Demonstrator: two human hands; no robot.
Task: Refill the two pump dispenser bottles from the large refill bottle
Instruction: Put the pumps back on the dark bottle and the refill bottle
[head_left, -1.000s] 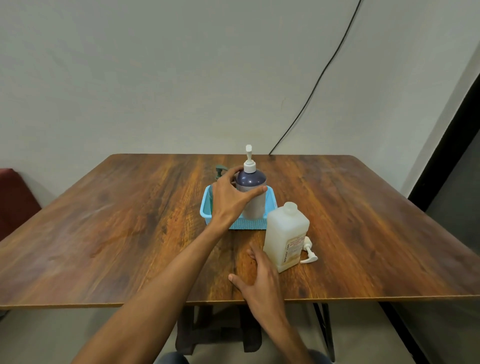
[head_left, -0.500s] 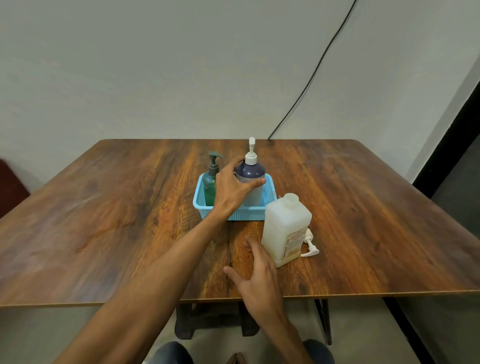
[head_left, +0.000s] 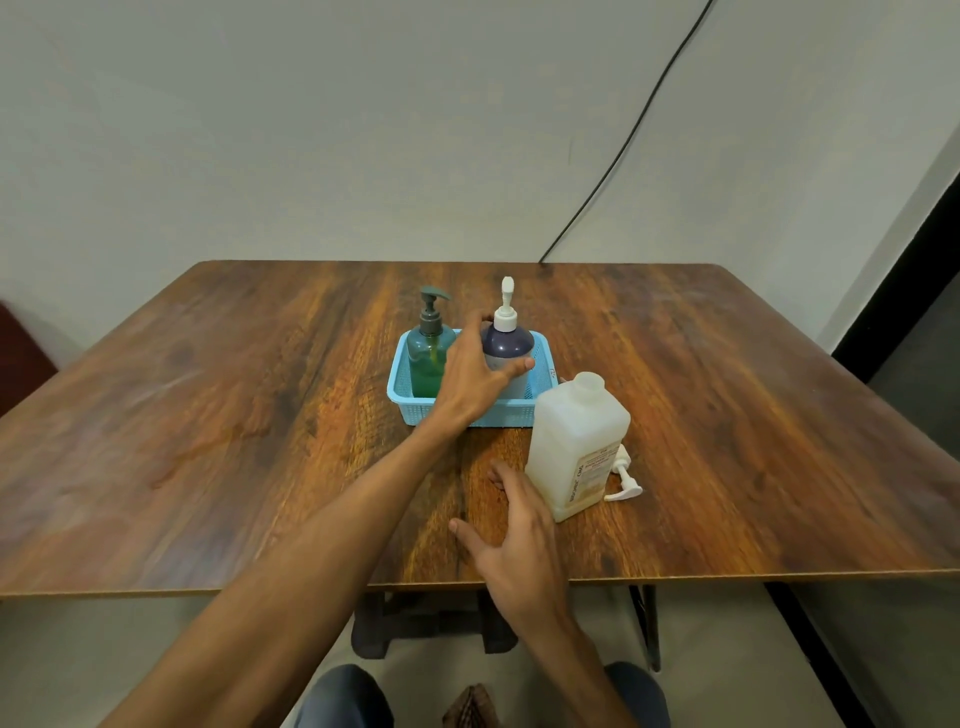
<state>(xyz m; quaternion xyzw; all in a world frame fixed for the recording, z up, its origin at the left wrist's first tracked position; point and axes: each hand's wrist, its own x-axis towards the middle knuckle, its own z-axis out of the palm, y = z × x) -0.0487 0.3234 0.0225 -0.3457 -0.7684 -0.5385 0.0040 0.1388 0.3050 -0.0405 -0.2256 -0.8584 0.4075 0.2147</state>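
The left hand (head_left: 470, 382) is gripping the shoulder of the rigid, probably light purple pump bottle (head_left: 506, 344) standing in the basket (head_left: 410, 405) beneath the grip; the right hand (head_left: 511, 540) is lying flat, empty.

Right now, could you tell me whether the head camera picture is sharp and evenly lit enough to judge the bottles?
Head view: soft, even light, only a sheen on the table; the left hand and dark pump bottle read clearly; the label on the refill bottle is blurred; wood grain smears toward the edges; the wide lens bows the table's near edge.
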